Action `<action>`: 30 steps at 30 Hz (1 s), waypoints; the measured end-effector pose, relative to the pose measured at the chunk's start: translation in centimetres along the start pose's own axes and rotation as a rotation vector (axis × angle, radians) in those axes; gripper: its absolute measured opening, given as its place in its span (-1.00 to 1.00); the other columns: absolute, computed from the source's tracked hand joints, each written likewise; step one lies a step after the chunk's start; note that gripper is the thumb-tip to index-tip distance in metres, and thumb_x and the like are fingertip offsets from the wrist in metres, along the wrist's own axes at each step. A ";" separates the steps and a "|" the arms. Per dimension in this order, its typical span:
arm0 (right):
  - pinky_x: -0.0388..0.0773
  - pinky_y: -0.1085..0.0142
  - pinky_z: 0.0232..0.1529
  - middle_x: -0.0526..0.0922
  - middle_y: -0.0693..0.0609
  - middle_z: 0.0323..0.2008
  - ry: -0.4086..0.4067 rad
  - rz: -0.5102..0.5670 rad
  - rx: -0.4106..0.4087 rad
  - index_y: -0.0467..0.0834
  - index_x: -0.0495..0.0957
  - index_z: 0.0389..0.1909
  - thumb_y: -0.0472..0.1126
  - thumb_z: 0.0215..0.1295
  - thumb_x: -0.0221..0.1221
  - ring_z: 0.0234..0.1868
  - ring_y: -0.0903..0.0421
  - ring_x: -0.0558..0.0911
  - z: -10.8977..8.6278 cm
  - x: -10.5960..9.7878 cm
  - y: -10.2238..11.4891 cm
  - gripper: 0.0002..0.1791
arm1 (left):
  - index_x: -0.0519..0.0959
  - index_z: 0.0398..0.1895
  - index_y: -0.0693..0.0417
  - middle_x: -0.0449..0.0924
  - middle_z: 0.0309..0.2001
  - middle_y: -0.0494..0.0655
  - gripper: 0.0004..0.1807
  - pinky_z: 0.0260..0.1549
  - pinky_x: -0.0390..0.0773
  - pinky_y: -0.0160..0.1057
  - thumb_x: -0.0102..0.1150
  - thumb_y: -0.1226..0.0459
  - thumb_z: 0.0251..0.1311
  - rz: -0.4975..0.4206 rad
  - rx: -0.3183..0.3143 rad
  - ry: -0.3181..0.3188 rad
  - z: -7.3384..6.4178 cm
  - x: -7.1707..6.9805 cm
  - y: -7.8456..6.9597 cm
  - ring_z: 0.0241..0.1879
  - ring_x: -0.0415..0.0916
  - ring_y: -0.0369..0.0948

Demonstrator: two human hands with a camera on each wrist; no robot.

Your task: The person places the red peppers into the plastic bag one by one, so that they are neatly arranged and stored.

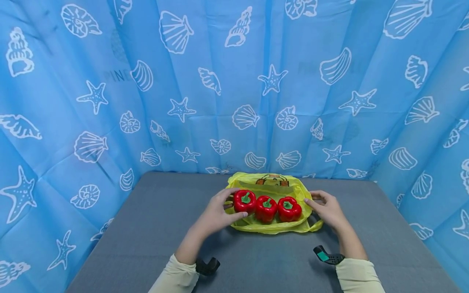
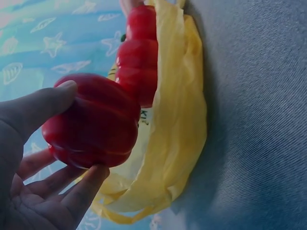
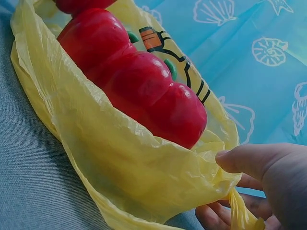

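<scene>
Three red bell peppers with green stems sit in a row at the mouth of a yellow plastic bag (image 1: 272,228). My left hand (image 1: 217,209) grips the left pepper (image 1: 242,200) between thumb and fingers; in the left wrist view this pepper (image 2: 93,122) is raised nearer the camera than the others. The middle pepper (image 1: 266,208) and the right pepper (image 1: 288,210) lie side by side inside the bag. At the bag's right side, my right hand (image 1: 327,207) pinches the yellow plastic, thumb on the rim and fingers behind it.
The bag stands on a grey cloth-covered table (image 1: 264,264), near its back edge. A blue curtain (image 1: 220,101) with white shell prints hangs behind and at both sides. Dark wrist-worn devices sit at the left wrist (image 1: 207,266) and right wrist (image 1: 329,256).
</scene>
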State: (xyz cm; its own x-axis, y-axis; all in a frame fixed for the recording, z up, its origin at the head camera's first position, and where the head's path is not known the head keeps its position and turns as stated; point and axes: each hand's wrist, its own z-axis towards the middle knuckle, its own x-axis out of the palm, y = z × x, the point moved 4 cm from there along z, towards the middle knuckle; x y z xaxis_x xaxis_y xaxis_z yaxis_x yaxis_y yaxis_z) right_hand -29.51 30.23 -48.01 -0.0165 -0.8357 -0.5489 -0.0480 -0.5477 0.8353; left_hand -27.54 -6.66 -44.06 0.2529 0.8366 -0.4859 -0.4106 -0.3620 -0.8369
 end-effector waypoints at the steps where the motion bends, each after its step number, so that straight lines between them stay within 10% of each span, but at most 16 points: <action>1: 0.78 0.12 0.08 0.55 -0.38 0.29 -0.001 0.001 0.004 -0.35 0.41 0.42 0.09 0.58 0.20 0.32 -0.32 0.63 0.0 0.0 0.0 -0.33 | 0.44 0.47 -0.09 0.52 0.38 -0.09 -0.24 0.22 0.69 0.06 0.56 0.12 0.23 0.002 -0.002 0.006 0.0 0.1 0.1 0.34 0.56 -0.05; 30: 0.75 0.00 0.15 0.54 -0.40 0.29 0.006 -0.012 0.003 -0.37 0.39 0.43 0.11 0.58 0.19 0.33 -0.35 0.60 0.0 0.0 0.0 -0.29 | 0.42 0.46 0.01 0.56 0.31 -0.03 -0.22 0.21 0.71 -0.01 0.56 0.12 0.21 0.097 -0.052 0.013 0.1 1.2 1.4 0.30 0.56 -0.08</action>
State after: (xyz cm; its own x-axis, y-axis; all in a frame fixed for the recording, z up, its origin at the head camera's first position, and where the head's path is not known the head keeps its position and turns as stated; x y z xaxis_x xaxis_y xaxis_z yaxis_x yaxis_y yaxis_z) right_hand -29.49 30.22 -48.04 -0.0103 -0.8296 -0.5583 -0.0509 -0.5572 0.8288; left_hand -27.84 -6.09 -45.80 0.2255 0.7914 -0.5681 -0.3881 -0.4619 -0.7975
